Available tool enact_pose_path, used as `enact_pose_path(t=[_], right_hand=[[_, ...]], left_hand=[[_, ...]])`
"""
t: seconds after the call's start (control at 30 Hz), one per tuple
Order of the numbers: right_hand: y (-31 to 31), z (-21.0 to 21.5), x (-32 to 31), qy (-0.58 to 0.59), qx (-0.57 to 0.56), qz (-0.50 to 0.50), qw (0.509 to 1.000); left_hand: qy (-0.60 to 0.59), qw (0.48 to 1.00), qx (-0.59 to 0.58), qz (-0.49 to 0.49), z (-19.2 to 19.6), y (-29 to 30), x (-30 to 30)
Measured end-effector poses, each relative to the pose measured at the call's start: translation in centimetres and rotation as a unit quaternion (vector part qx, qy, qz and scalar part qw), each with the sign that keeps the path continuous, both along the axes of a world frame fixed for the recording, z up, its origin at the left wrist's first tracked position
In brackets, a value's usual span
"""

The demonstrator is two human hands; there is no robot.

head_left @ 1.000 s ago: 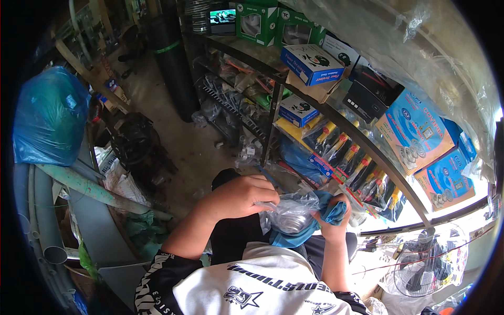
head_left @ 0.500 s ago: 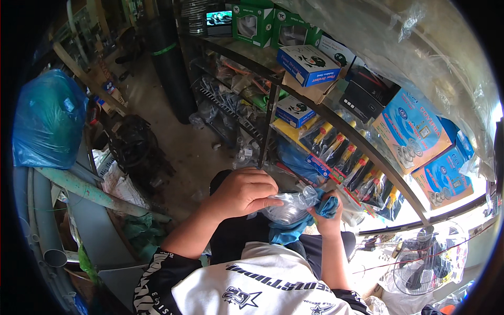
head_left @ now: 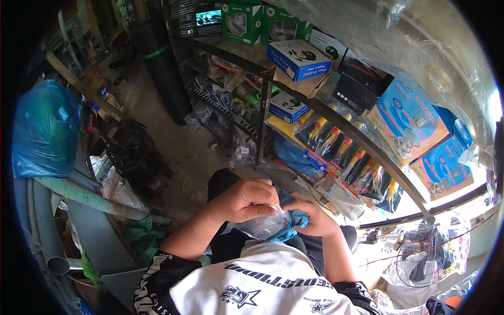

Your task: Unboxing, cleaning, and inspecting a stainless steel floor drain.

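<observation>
A clear plastic bag (head_left: 257, 227) hangs over my lap, with something round and hard to make out inside it. My left hand (head_left: 249, 199) pinches the bag's upper edge between thumb and fingers. On the bag's right side my right hand (head_left: 314, 216) grips a crumpled blue cloth (head_left: 290, 224), pressed against the plastic. The cloth covers part of the bag, and its lower end trails toward my lap. Both hands are close together in front of my shirt.
A metal shelf rack (head_left: 265, 113) curves from ahead to the right, holding boxes and packed yellow-and-red-handled tools (head_left: 336, 144). A fan (head_left: 428, 252) stands at the right. Grey pipes (head_left: 55, 262) and a blue bag (head_left: 44, 128) lie at the left; a black roll (head_left: 163, 73) stands ahead.
My right hand has moved left and inward with the blue cloth, nearer my left hand. The plastic bag has shifted left and lower, toward my lap.
</observation>
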State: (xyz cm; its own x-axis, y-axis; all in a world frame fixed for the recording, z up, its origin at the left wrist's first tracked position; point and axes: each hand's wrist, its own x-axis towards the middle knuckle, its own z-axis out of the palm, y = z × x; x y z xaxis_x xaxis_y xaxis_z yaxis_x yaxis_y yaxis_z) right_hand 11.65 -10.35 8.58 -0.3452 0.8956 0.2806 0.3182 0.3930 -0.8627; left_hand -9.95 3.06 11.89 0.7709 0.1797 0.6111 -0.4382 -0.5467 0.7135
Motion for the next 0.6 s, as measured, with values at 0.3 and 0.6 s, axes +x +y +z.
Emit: enact_pose_path(t=[0.3,0.6], right_hand=[[1.5,3.1,-1.8,-0.103,-0.045,0.155,0.982],[2.7,5.1,-2.2,-0.386,-0.128,0.02,0.913]], left_hand=[[0.062,0.995,0.068,-0.031,1.8,0.7,-0.6],[0.113,0.975,0.164,0.096,2.8,1.2,-2.2]])
